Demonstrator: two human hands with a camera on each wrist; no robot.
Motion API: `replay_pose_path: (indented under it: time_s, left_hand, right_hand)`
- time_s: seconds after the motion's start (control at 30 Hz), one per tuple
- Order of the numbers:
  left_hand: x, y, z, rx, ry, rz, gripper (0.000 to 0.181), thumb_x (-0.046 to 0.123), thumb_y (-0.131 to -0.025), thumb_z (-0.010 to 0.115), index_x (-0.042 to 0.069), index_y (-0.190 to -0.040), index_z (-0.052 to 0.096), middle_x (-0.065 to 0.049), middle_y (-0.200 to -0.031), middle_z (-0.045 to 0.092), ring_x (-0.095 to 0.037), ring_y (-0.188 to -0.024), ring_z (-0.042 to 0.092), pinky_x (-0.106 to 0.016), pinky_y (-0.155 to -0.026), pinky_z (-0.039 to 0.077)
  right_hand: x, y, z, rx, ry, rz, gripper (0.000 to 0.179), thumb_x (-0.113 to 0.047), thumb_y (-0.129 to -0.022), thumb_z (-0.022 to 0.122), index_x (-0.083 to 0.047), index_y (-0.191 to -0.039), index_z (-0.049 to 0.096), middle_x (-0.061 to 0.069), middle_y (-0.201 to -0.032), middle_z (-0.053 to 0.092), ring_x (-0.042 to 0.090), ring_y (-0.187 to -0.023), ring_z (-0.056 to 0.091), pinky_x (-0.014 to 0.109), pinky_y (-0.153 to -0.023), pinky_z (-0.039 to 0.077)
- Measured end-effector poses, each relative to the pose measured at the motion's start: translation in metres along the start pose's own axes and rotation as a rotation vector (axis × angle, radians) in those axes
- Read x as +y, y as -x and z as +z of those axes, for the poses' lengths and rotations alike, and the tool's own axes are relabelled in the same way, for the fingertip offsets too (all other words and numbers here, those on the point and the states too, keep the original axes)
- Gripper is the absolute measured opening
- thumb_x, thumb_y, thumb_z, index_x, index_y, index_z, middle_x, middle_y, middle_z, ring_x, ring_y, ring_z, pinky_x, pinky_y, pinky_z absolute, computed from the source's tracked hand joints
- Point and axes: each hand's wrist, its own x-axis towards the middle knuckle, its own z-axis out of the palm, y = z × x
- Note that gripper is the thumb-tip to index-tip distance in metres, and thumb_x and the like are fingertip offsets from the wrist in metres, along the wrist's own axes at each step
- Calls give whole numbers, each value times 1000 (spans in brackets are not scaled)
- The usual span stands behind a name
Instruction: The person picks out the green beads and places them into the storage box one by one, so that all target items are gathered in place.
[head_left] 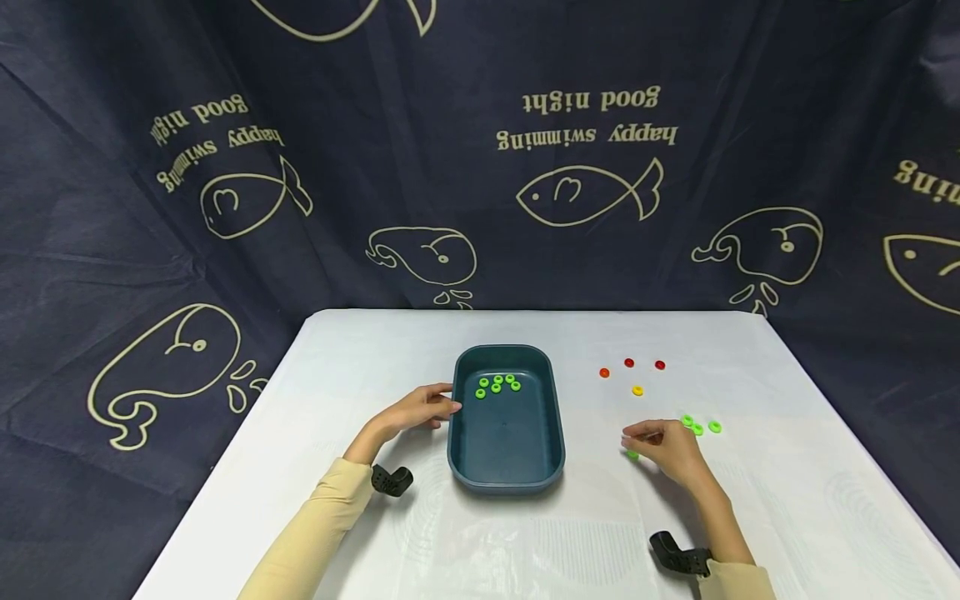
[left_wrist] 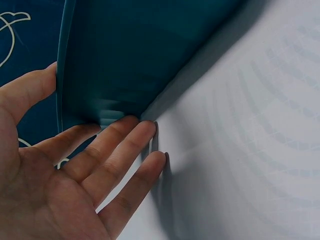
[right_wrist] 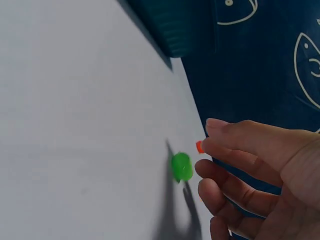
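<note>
My left hand [head_left: 420, 408] rests at the left side of a dark blue-green plastic bin [head_left: 506, 485]. In the left wrist view its fingers [left_wrist: 117, 150] lie fairly straight, some against the bin's outer wall, and the thumb touches the rim. Several small green rings [head_left: 496, 387] lie inside the bin, toward its far end. To the right of the bin, my right hand [head_left: 667, 450] hovers low over the table, fingers loosely bent. Just below its fingertips is a single green ring [right_wrist: 182, 166], apart from them in the right wrist view. Nothing shows between thumb and fingers.
More green rings [head_left: 697, 429] lie right of my right hand. Farther back are two dark red rings [head_left: 629, 362], an orange-red ring [head_left: 604, 372] and a yellow ring [head_left: 637, 391]. A white cloth covers the table [head_left: 360, 342]. A dark curtain [head_left: 465, 183] hangs behind it.
</note>
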Motion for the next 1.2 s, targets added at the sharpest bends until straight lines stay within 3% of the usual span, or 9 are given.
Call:
replay_pose_path:
  time_s: [0.33, 0.87, 1.2]
  left_hand:
    - [0, 1, 1, 5, 4, -6, 66, 32, -93, 57, 0, -144, 32, -19, -126, 58, -18, -106, 60, -37, -87, 51]
    - [3, 1, 1, 18, 8, -18, 66, 31, -92, 59, -1, -144, 33, -17, -123, 60, -13, -99, 61, -33, -82, 52]
    - [4, 1, 2, 22, 19, -25, 66, 31, -92, 59, 0, -144, 32, -19, -125, 58, -15, -103, 61, -34, -84, 52]
  right_hand:
    - [11, 6, 0, -50, 36, 1, 24, -8, -70, 80, -3, -93, 73, 7, -80, 71, -3, -61, 48, 18, -56, 41]
    - [15, 1, 3, -6, 45, 3, 15, -3, -73, 76, -2, -87, 73, 6, -75, 70, -2, -61, 54, 19, -57, 45]
    - [15, -3, 3, -9, 59, -3, 15, -4, -72, 76, -1, -87, 73, 6, -75, 69, 1, -62, 55, 19, -57, 45]
